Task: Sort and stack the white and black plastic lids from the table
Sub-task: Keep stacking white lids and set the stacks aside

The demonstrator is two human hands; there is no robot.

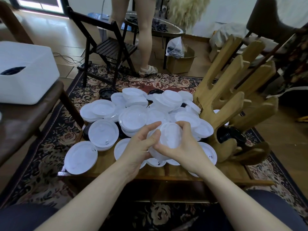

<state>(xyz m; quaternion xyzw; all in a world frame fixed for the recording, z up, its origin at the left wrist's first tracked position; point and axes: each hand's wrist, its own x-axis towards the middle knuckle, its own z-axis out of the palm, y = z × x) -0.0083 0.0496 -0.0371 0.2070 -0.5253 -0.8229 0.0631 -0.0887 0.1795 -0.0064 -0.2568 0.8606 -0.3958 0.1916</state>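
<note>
Taking the heap of white lids [146, 114] in the middle of the table [166, 174] as the mark: far to its left a white bin [25, 72] sits on a brown chair seat, with something dark showing through its handle slot. Nearer on the left, at the table's near-left edge, a single white lid [80, 157] lies tilted, and just beyond it a short stack of white lids [103, 134] rests partly over a black lid [86, 132]. At the heap's far side two more black lids [107, 92] peek out from behind the white ones. In front of the heap the left hand [141, 147] has its fingers curled round the left edge of a held stack of white lids [168, 140], thumb on top; the right hand [181, 147] grips the same stack from the right, fingers hooked over its far rim and thumb pressed on its near face. The stack is lifted slightly above other white lids lying flat on the table. Right of the heap stands a wooden hand-shaped rack [233, 104], with black lids [230, 135] nestled in its lower crook. Beyond the heap a dark folding chair [108, 45] and another person's legs [145, 30] stand on the patterned rug [150, 79].
</note>
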